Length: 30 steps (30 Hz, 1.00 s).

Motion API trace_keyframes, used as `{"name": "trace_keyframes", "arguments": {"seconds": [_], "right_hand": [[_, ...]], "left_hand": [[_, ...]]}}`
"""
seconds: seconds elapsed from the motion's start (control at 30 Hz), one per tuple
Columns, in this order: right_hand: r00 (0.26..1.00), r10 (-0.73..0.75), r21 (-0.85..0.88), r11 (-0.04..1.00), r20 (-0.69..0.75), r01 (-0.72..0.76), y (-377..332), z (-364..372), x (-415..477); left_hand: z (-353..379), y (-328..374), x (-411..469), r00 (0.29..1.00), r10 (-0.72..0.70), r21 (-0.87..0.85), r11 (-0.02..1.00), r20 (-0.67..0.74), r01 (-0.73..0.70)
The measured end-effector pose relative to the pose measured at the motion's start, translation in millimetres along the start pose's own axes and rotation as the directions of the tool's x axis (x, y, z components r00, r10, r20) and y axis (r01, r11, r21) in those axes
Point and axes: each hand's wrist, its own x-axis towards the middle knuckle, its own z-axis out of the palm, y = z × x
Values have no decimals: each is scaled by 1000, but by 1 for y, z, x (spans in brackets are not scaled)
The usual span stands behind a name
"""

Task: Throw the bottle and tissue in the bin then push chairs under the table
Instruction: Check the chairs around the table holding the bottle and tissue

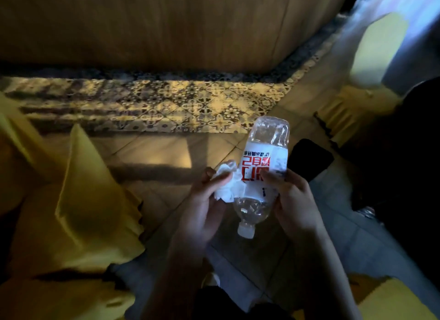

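The right hand (295, 200) fingers hold the bottle (262, 174), cap pointing down. The left hand (202, 200) fingers pinch the tissue (226, 183) just beside it. No bin shows. Nothing is thrown away yet, and the chairs are still to push.

I see a clear, glossy plastic bottle (262, 172) with crinkled, light-catching walls, a smooth white label printed in red, and a matt white plastic cap (246, 231). Against it sits a white tissue (227, 183), soft crumpled paper with a matt, wrinkled surface. To my left, yellow chair covers (78, 200) look like satin cloth, faintly shiny, with pleated edges. The floor (152, 157) is smooth tile with a dull sheen; a band of patterned tile (166, 105) runs beyond it. Behind that, a wall panel (142, 26) looks like matt brown wood.
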Motion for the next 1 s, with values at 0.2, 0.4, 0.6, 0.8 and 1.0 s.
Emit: {"name": "trace_keyframes", "arguments": {"seconds": [0.2,0.4,0.6,0.8,1.0], "right_hand": [[985,-25,14,1000,-173,28,-9,-25,61],[969,-29,21,999,-247,36,-14,-57,145],[946,-49,36,997,-321,63,-46,-84,253],[938,-49,87,993,-344,84,-105,-104,356],[905,-7,154,985,-424,80,-134,-136,426]], "left_hand": [[35,4,84,987,-144,268,956,71,120],[57,-6,177,974,-209,319,932,88,171],[95,-8,295,976,-213,348,920,50,183],[141,11,411,978,-203,326,929,49,177],[169,17,503,984,-178,347,923,2,166]]}}
